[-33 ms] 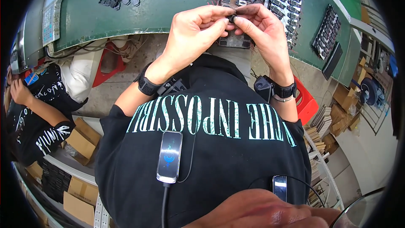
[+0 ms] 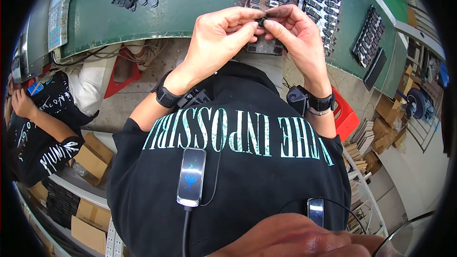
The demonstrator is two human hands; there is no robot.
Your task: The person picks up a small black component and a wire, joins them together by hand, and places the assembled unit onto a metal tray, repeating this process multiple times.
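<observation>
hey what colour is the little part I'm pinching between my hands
The little part is black, showing best in the head view.

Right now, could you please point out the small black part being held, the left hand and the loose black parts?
Small black part [image 2: 261, 21]: head view, its visible middle.
Left hand [image 2: 214, 33]: head view, its middle.
Loose black parts [image 2: 127, 1]: head view, middle of their cluster.
</observation>
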